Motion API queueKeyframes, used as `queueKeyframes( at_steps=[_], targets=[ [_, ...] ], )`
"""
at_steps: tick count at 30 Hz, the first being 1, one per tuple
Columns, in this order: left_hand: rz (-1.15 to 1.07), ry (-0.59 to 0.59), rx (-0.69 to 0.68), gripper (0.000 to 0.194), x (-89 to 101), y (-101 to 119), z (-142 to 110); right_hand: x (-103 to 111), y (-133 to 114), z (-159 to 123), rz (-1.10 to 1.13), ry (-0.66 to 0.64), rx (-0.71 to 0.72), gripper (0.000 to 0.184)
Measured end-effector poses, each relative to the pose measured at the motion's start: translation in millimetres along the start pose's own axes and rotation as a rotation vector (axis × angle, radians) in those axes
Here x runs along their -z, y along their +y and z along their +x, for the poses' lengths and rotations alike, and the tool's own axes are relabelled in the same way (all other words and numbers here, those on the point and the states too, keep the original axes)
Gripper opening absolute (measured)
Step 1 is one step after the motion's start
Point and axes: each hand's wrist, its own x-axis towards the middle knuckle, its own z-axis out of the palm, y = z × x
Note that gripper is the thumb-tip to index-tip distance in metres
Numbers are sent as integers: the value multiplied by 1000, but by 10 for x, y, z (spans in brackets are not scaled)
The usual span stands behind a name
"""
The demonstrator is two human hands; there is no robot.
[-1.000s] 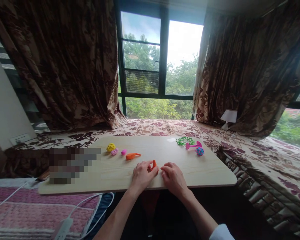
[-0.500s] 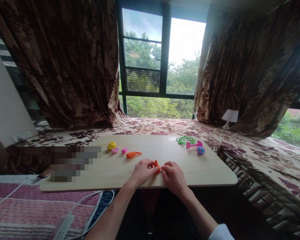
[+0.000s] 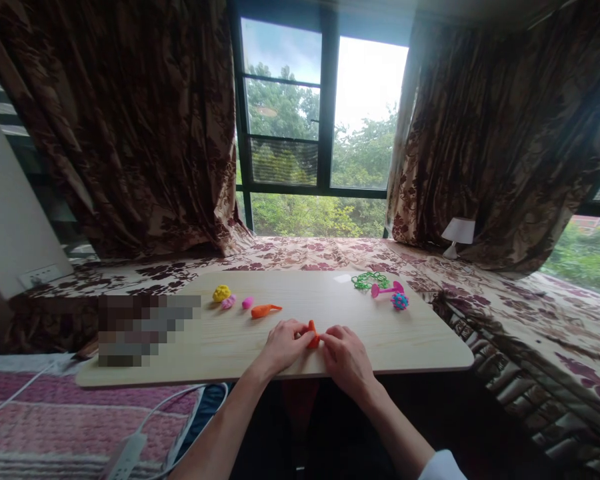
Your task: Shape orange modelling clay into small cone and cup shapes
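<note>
A small lump of orange modelling clay (image 3: 313, 335) stands at the near side of the table, with a narrow stub pointing up. My left hand (image 3: 283, 348) pinches it from the left, thumb and fingers closed around it. From the other side, the curled fingers of my right hand (image 3: 347, 357) press together at its right edge; the exact fingertip contact is partly hidden. Beyond my left hand lies another orange clay piece (image 3: 264, 311), thick at one end and drawn to a thin tail.
Yellow clay (image 3: 221, 293), pale pink clay (image 3: 229, 302) and a bright pink lump (image 3: 248, 303) lie at the table's back left. Back right are green stringy loops (image 3: 369, 281), a pink dumbbell-shaped toy (image 3: 387, 290) and a blue spiky ball (image 3: 400, 301). The wooden table (image 3: 415, 347) has rounded corners.
My view has shifted slightly. Both hands remain at the orange clay, with only small finger movements; the other pieces stay in place.
</note>
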Motion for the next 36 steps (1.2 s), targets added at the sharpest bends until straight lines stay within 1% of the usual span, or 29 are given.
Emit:
queueKeyframes(
  at_steps=[2, 4, 6, 9, 12, 17, 21, 25, 28, 30, 32, 34, 36],
  targets=[
    [5, -30, -21, 25, -14, -23, 3, 24, -22, -14, -22, -23, 10, 19],
    [16, -45, -56, 26, -35, -62, 1, 41, -39, -33, -34, -26, 10, 22],
    [31, -37, -94, 25, -61, -106, -8, 47, -52, -60, -40, -23, 11, 26],
    [47, 8, -129, 24, -110, -159, -27, 35, -64, -99, -52, -29, 12, 30],
    [65, 54, -145, 24, -156, -188, -40, 16, -63, -106, -60, -43, 0, 28],
    [85, 85, -169, 26, -184, -194, -51, -3, -21, -29, -81, -30, -58, 28],
    [64, 91, -191, 28, -189, -187, -62, -3, 6, 29, -104, -59, -32, 20],
    [40, 94, -202, 29, -207, -196, -64, -11, 7, 34, -113, -40, -35, 23],
    [26, 105, -199, 28, -216, -190, -56, -21, 23, 39, -83, -49, -33, 19],
    [-6, 97, -192, 28, -214, -173, -48, -21, 50, 61, -28, -54, -35, 17],
    [-100, 61, -171, 28, -209, -148, -36, -21, 84, 100, 93, -33, -64, 19],
    [-274, 14, -115, 30, -206, -116, -24, -31, 116, 148, 300, 6, -130, 22],
    [-465, -3, -40, 33, -203, -75, -19, -56, 138, 193, 564, 40, -208, 24]
  ],
)
